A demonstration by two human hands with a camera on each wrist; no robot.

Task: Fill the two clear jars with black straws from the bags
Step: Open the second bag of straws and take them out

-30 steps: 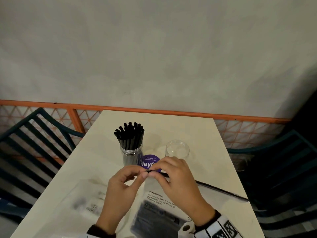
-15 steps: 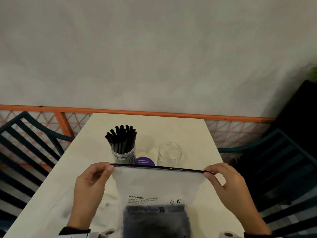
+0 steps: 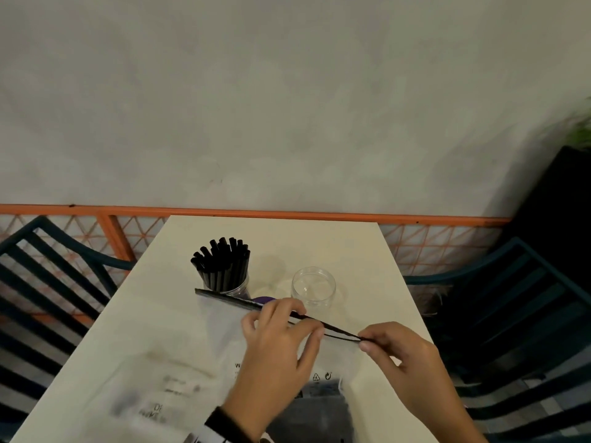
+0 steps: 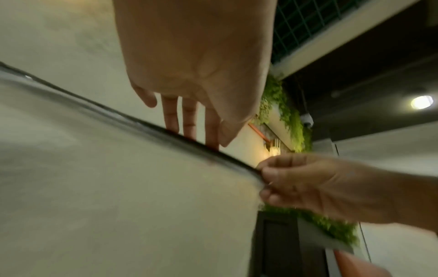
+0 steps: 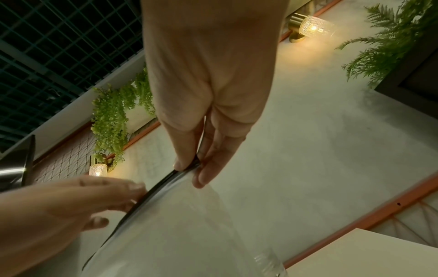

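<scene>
While straws [image 3: 220,260] are crowding the full jar [image 3: 235,285] beside the empty jar [image 3: 313,287], my left hand [image 3: 275,346] and right hand [image 3: 403,356] are pinching the bag [image 3: 224,334].

My bag [image 3: 224,334] is glossy clear plastic film; the straws [image 3: 220,260] look matt black plastic, the empty jar [image 3: 313,284] smooth clear plastic, my table [image 3: 319,244] matt.

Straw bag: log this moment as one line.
bag: mouth partly open | left hand: pinches zip strip | right hand: pinches strip end | one jar: full of straws | other jar: empty
</scene>
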